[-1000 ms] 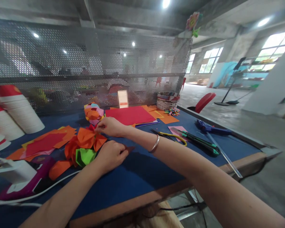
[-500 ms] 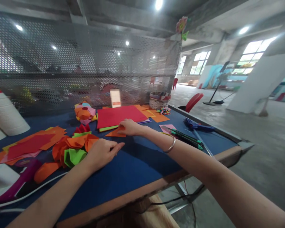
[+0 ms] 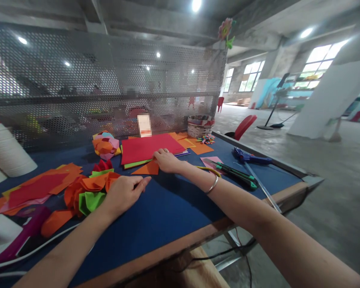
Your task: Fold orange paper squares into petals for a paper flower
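My right hand (image 3: 166,161) has its fingers bent together at the upper right corner of an orange paper piece (image 3: 147,169), pinching its edge, beside the front edge of the red sheet (image 3: 147,147). The undersides of those fingers are hidden. Under the red sheet, a green sheet shows at the front. Lower left of the orange piece, my left hand (image 3: 127,195) is closed above the blue tabletop, thumb against the curled fingers, with nothing seen between them. It is next to orange paper petals (image 3: 93,182) and a green folded paper (image 3: 91,202).
Cut paper sheets (image 3: 42,182), white rolls (image 3: 9,148) and a purple object (image 3: 33,228) are at left. Behind are a multicoloured paper ball (image 3: 106,146) and a basket (image 3: 200,127). On the right are a green-black cutter (image 3: 237,175) and a blue glue gun (image 3: 252,157).
My right hand has shifted slightly right, off the middle of the orange piece, uncovering more of it. My left hand has drawn a little left, its thumb and fingers curling closer. The view has shifted slightly.
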The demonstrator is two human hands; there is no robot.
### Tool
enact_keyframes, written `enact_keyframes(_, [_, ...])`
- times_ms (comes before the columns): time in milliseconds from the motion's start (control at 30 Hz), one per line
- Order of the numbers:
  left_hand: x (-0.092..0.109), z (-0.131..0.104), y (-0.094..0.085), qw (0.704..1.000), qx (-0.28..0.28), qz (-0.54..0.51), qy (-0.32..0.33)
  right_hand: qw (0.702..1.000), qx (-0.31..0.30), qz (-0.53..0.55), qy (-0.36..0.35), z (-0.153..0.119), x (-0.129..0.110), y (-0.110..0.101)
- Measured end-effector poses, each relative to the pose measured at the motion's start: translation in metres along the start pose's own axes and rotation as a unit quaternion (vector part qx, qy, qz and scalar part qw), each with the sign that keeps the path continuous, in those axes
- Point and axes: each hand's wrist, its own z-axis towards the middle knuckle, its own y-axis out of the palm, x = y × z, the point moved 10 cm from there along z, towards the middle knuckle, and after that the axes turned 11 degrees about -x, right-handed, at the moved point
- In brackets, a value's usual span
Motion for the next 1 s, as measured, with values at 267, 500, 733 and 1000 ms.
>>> enact_keyframes(267, [-0.001, 0.002, -0.001, 1.000, 0.009, -0.016, 0.016, 1.000, -0.023, 0.004, -0.005, -0.003, 0.001, -0.001])
enact_keyframes(500, [-0.009, 0.001, -0.008, 0.995, 0.075, -0.058, 0.032, 0.996, -0.021, 0.084, -0.008, -0.003, 0.009, -0.004])
enact_keyframes(733, [-0.029, -0.008, -0.042, 0.953, 0.245, -0.173, 0.033, 0.975, 0.002, 0.209, -0.079, -0.027, 0.000, -0.031])
enact_keyframes(1000, [-0.026, 0.010, -0.007, 0.900, 0.108, -0.419, 0.052, 0.894, 0.019, 0.414, -0.170, -0.049, -0.034, -0.030])
